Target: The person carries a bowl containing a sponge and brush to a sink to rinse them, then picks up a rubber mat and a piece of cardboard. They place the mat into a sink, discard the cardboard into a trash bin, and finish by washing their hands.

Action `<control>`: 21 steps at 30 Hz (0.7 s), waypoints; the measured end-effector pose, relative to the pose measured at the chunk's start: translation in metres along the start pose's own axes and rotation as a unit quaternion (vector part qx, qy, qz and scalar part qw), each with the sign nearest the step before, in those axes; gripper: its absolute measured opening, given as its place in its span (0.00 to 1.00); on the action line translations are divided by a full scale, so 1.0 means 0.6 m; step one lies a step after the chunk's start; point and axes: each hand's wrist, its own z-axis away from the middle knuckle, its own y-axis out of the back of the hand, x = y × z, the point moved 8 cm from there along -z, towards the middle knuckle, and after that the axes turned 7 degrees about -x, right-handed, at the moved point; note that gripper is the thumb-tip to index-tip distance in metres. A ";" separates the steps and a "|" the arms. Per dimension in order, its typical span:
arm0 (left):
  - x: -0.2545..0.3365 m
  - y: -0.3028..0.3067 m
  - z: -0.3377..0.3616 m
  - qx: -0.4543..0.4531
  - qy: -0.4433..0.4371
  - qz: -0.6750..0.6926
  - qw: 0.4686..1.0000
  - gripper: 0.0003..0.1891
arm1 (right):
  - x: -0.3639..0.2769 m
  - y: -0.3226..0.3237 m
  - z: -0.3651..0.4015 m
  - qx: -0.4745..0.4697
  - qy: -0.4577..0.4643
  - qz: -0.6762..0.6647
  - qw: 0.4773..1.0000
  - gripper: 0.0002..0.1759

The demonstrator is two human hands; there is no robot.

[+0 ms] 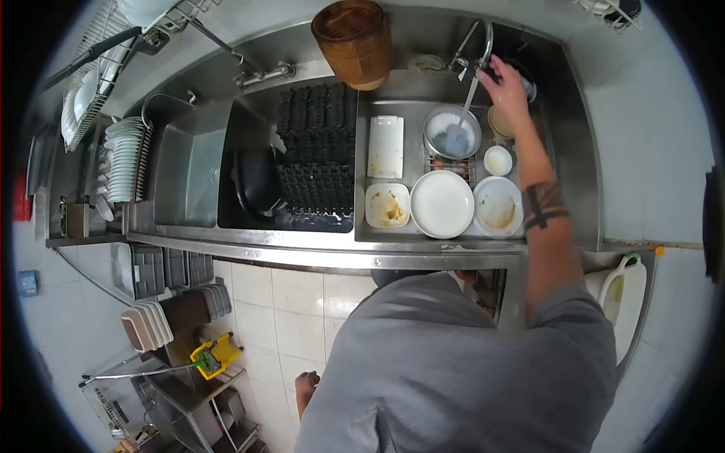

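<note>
My right hand [504, 89] reaches over the right sink, its fingers closed on the faucet [487, 41] near the spout's end. A pale streak that looks like running water drops from there into a metal bowl [436, 134] full of white foam. Around the bowl lie a white rectangular plate [386, 147], a stained square dish [387, 205], a clean-looking round plate [442, 204], a stained round plate [498, 208] and a small white bowl [498, 160]. My left hand [306, 383] hangs low by my side, fingers curled, nothing visible in it.
Black egg-tray-like racks [317, 143] and a black pan [257, 181] fill the middle sink. A wooden bucket [352, 44] stands on the back ledge. Upright plates [127, 160] fill a rack at left. Grey crates [162, 270] and a yellow container [217, 355] are behind me.
</note>
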 end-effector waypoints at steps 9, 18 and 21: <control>0.102 -0.060 0.071 0.030 -0.028 -0.025 0.999 0.09 | 0.052 -0.100 -0.065 -0.256 -0.016 -0.014 0.967 0.21; 0.110 -0.082 0.108 0.024 -0.005 -0.054 0.998 0.11 | 0.005 -0.104 -0.036 -0.133 0.069 -0.035 0.988 0.19; 0.105 -0.078 0.111 0.020 -0.014 -0.037 0.999 0.11 | 0.007 -0.103 -0.025 -0.097 0.104 -0.017 0.990 0.18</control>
